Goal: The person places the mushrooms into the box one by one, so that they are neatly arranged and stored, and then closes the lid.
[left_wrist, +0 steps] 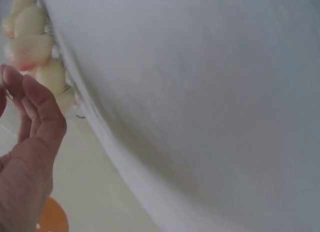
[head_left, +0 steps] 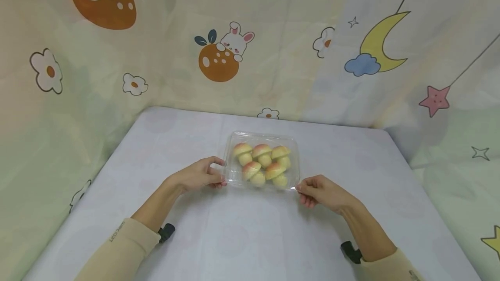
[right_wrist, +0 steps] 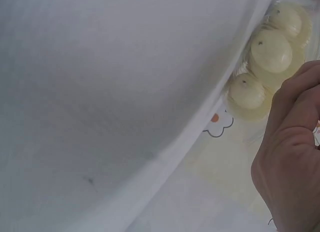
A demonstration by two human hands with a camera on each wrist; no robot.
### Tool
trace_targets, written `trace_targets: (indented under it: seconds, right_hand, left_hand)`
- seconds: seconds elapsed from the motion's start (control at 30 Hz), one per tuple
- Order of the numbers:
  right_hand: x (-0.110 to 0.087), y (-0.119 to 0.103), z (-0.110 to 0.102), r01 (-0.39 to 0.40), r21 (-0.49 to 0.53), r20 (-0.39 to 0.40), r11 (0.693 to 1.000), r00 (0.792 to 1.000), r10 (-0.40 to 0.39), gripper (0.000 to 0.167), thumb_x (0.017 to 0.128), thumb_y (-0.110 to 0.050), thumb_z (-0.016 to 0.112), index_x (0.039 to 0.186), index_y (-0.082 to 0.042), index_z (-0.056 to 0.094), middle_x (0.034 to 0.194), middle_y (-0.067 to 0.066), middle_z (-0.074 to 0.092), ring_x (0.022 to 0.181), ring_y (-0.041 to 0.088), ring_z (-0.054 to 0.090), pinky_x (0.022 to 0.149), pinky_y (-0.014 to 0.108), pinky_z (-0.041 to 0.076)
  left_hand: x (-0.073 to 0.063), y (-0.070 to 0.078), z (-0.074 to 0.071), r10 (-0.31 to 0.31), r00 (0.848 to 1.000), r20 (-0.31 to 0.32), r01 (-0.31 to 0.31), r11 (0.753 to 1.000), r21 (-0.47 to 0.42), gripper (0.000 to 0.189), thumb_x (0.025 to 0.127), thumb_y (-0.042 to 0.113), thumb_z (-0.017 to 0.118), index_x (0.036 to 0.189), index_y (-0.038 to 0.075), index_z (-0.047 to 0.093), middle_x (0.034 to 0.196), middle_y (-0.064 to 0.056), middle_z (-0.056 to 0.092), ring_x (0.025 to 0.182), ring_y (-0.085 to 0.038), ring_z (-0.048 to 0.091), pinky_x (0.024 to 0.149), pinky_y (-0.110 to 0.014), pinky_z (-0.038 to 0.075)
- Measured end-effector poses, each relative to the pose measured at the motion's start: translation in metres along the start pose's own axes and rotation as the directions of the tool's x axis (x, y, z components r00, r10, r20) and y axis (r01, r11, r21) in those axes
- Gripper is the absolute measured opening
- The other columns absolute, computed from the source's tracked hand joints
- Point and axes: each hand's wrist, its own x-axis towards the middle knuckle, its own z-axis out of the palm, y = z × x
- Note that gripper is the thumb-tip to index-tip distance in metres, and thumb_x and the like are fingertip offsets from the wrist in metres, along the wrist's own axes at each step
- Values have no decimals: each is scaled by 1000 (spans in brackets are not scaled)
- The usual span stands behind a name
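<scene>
A clear plastic box (head_left: 262, 135) is held near the middle of the table in the head view. Inside it sit several mushroom-shaped pieces (head_left: 275, 170) with red-and-yellow caps and pale round stems, in two rows. My left hand (head_left: 199, 173) grips the box's left edge, thumb and fingers bent at the rim. At the near right corner, my right hand (head_left: 322, 192) pinches the rim between thumb and forefinger. The left wrist view shows the bent fingers (left_wrist: 42, 107) beside the pieces. In the right wrist view, the hand (right_wrist: 295, 152) partly covers the box.
A white cloth covers the table (head_left: 250, 237). Behind it and at both sides hang pale curtains (head_left: 281, 21) printed with rabbits, flowers, a moon and stars. Small black devices (head_left: 166, 232) sit at both wrists, by the beige sleeves (head_left: 121, 246).
</scene>
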Motion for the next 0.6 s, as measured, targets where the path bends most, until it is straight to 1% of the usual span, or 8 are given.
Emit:
trace_targets:
  seconds: [0.13, 0.2, 0.3, 0.4, 0.47, 0.5, 0.53, 0.6]
  right_hand:
    - [-1, -1, -1, -25, 11, 21, 1000, 999, 25, 40, 107, -28, 58, 102, 11, 62, 81, 7, 65, 65, 11, 60, 59, 23, 52]
    - [-3, -3, -2, -42, 0, 10, 999, 999, 42, 42, 106, -30, 59, 108, 12, 63, 84, 9, 66, 64, 11, 59, 58, 24, 52]
    - [-8, -6, -5, -74, -49, -49, 996, 996, 72, 47, 104, -36, 61, 120, 8, 61, 90, 15, 67, 65, 16, 60, 59, 27, 54]
    - [-12, -13, -7, -107, -150, -142, 983, 986, 86, 60, 102, -45, 63, 136, 3, 53, 99, 18, 68, 67, 22, 63, 63, 33, 56]
    - [-15, -18, -9, -116, -237, -182, 965, 981, 73, 67, 101, -49, 62, 145, 0, 45, 109, 19, 67, 71, 24, 67, 69, 37, 58]
    - [-16, -20, -9, -120, -282, -195, 952, 979, 65, 71, 101, -51, 61, 149, -2, 40, 115, 18, 65, 73, 24, 68, 73, 39, 58]
    - [-17, -23, -10, -119, -320, -203, 940, 978, 55, 74, 102, -52, 60, 153, -4, 36, 121, 18, 63, 75, 24, 70, 77, 41, 57]
    - [-18, -25, -11, -100, -378, -200, 920, 979, 24, 78, 103, -52, 58, 158, -6, 26, 135, 21, 57, 83, 25, 71, 83, 45, 56]
  left_hand:
    - [0, -1, -2, -5, 1000, -7, 5, 1000, 19, 60, 100, 15, 65, 149, -2, 35, 107, -11, 75, 94, -21, 70, 93, -38, 55]
    - [-1, -2, -3, -23, 1000, -10, 23, 999, 36, 64, 100, 21, 65, 151, 0, 33, 111, -10, 75, 99, -21, 70, 95, -38, 54]
    - [-4, -4, -6, -58, 998, -11, 58, 997, 52, 70, 99, 29, 67, 154, 4, 30, 120, -10, 72, 105, -23, 69, 96, -38, 53]
    - [-6, -5, -9, -77, 996, -36, 80, 994, 73, 72, 100, 34, 65, 155, 7, 29, 125, -11, 68, 107, -26, 68, 96, -40, 54]
    - [-8, -4, -12, -72, 994, -77, 82, 988, 132, 70, 102, 38, 62, 155, 7, 29, 126, -12, 65, 107, -29, 67, 95, -42, 53]
    - [-9, -4, -14, -61, 993, -103, 79, 981, 180, 69, 103, 41, 60, 155, 7, 29, 127, -13, 64, 110, -30, 65, 97, -44, 52]
    - [-10, -3, -15, -45, 991, -127, 74, 969, 236, 69, 104, 43, 57, 155, 7, 30, 129, -14, 63, 114, -32, 64, 98, -47, 51]
    - [-11, -2, -16, -1, 986, -166, 60, 935, 350, 69, 105, 48, 52, 155, 5, 30, 134, -16, 61, 123, -36, 61, 102, -52, 48]
